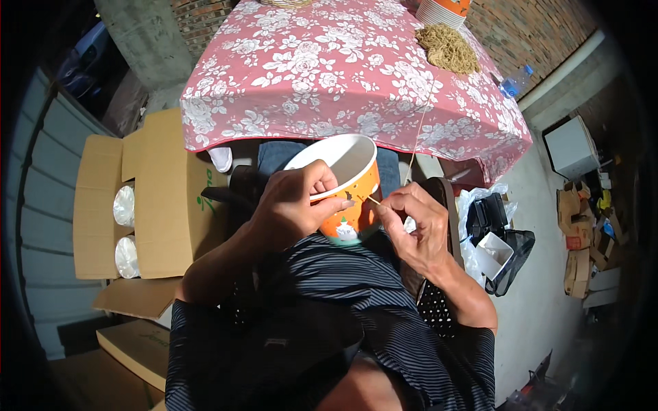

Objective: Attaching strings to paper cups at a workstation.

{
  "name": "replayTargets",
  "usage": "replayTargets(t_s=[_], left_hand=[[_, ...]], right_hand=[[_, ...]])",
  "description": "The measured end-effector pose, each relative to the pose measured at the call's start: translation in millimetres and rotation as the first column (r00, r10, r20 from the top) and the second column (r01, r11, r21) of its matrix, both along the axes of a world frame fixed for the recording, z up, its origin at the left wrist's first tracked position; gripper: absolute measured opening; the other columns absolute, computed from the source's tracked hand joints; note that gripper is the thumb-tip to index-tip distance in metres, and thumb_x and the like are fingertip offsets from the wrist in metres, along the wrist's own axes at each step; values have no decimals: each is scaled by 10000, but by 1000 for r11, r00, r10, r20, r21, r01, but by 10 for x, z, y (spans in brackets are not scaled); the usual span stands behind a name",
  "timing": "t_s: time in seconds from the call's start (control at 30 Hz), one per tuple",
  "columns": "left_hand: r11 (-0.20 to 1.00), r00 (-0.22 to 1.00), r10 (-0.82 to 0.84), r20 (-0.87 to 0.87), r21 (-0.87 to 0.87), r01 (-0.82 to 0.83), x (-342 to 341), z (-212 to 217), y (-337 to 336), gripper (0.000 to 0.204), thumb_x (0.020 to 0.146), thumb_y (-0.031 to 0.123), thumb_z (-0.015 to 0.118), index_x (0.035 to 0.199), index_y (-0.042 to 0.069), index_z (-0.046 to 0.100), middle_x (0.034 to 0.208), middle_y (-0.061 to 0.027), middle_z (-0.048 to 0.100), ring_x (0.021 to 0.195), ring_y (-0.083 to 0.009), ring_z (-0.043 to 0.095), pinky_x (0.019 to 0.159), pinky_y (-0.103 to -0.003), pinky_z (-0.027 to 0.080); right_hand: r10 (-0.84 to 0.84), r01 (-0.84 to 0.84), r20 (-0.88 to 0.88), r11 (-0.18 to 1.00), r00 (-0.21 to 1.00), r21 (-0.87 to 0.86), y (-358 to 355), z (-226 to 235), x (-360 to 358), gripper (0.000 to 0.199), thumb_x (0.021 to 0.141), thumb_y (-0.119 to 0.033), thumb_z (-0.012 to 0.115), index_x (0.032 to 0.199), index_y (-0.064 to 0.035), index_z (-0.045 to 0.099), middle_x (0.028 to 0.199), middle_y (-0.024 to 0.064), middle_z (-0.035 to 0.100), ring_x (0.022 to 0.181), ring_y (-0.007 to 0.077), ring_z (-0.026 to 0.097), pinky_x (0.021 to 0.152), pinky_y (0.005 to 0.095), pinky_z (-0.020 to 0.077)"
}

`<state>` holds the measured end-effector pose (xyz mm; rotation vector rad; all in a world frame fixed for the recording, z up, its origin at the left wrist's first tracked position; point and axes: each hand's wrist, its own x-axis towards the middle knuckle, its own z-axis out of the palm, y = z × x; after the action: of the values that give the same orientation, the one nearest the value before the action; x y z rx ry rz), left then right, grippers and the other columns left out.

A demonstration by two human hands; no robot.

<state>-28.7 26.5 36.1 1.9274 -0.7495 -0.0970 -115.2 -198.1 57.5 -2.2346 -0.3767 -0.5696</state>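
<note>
left hand gripping cup rim, table near

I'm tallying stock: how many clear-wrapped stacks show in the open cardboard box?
2: one wrapped stack in the open cardboard box at the person's left, another just below it. More may hide under the flaps.

Hard daylight from above floods the far half of the floral tablecloth and the concrete floor to near glare, while its near edge shades the lap below, and fisheye bending curves straight edges into a black vignette at every corner.
</note>
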Motion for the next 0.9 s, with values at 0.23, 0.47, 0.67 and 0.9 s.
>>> replayTargets(t_s=[0.23,0.47,0.67,0.9], left_hand=[[1000,999,-19,30,7,19,-36,-45,-63,316,827,139,852,889,7,572,742,-145,661,670,-293,691,612,-377,532],[999,996,-47,75,10,46,-41,-97,-100,305,829,142,846,888,10,577,753,-148,678,686,-305,709,616,-391,541],[997,992,-63,113,-25,66,-47,-161,-124,283,827,129,840,886,17,587,742,-135,685,688,-299,714,614,-377,549],[997,986,-70,149,-4,71,-85,-168,-130,294,812,111,861,883,15,592,764,-135,688,697,-266,721,624,-360,558]], right_hand=[[-4,4,-12,1000,1000,4,0,-80,4,50,847,13,738,894,32,738,776,118,679,573,187,639,505,302,488],[-28,27,-45,999,999,-23,-17,-136,11,54,854,-26,735,875,23,732,749,114,663,535,186,614,475,312,464],[-33,31,-59,999,998,-28,-32,-190,13,62,860,-36,732,843,16,702,723,113,642,513,200,605,461,323,451],[-42,39,-78,998,996,-46,-37,-193,8,103,860,-39,737,805,20,674,687,111,622,495,214,594,447,341,438]])
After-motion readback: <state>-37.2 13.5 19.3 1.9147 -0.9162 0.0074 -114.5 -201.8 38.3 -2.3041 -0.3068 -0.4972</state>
